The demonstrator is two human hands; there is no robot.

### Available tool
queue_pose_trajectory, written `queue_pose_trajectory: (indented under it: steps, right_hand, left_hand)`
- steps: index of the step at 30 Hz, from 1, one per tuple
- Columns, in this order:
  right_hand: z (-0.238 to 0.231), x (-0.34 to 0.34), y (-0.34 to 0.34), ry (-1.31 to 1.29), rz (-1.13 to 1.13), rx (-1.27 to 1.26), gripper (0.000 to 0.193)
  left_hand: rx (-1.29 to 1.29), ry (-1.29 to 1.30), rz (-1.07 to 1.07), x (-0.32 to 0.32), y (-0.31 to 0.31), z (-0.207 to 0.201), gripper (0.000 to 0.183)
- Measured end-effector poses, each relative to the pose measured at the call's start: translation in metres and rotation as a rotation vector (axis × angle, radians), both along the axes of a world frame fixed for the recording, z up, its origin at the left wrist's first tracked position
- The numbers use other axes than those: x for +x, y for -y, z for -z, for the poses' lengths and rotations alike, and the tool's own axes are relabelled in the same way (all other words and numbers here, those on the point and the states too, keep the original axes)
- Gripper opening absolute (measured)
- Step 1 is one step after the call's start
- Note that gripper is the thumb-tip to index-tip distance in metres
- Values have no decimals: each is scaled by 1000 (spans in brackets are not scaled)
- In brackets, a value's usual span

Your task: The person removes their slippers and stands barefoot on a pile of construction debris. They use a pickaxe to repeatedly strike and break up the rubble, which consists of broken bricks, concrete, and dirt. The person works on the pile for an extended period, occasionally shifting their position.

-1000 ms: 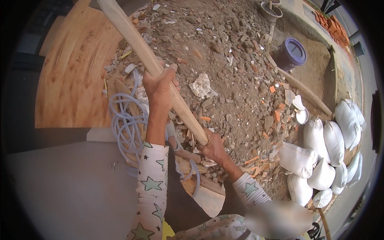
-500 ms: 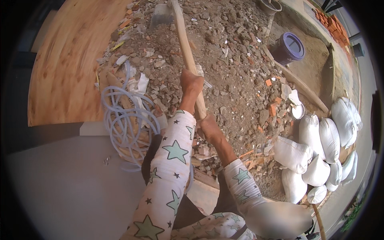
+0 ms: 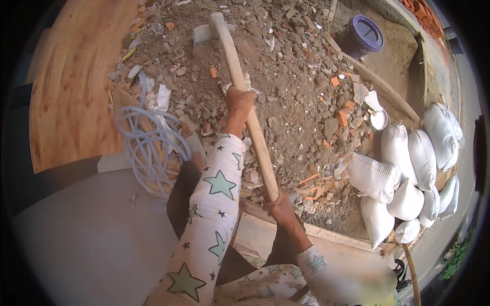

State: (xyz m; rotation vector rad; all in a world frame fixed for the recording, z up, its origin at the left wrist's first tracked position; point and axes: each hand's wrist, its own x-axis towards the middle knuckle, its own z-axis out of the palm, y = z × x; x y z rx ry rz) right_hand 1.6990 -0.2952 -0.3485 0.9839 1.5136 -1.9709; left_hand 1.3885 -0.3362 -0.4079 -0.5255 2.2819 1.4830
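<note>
A hoe with a thick wooden handle point(image 3: 259, 148) slants across the rubble heap point(image 3: 301, 107). Its grey metal blade point(image 3: 202, 34) sits at the far end, partly sunk in the loose soil. My left hand point(image 3: 239, 104) is wrapped round the middle of the handle. Closer to me, my right hand point(image 3: 284, 208) grips the butt end. Broken brick, stones and pale scraps lie mixed in the soil around the tool.
A plywood sheet point(image 3: 76, 86) and a coil of clear hose point(image 3: 148, 137) are on the left. White filled sacks point(image 3: 375, 176) cluster at right. Beyond them are a purple bucket point(image 3: 363, 38), a wooden pole point(image 3: 380, 89) and stacked red bricks point(image 3: 424, 15).
The hoe has been drawn back toward me, its blade lower in the picture. My right hand has moved nearer my body, farther from the left. The view has shifted slightly.
</note>
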Motion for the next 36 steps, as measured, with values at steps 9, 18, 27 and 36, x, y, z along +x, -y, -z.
queue_pose_trajectory:
  steps: [9,18,27,36]
  right_hand:
    - [-40,115,-43,201,19,-126,20]
    - [-107,207,-98,318,-147,122,18]
    - [-125,231,-106,426,-263,196,27]
    - [-104,269,-86,392,-35,19,26]
  left_hand:
    - [173,231,-53,132,-39,16,29]
    - [296,496,-118,280,-76,27,18]
    - [402,698,-138,315,-75,27,21]
    - [277,593,-107,280,-87,49,24]
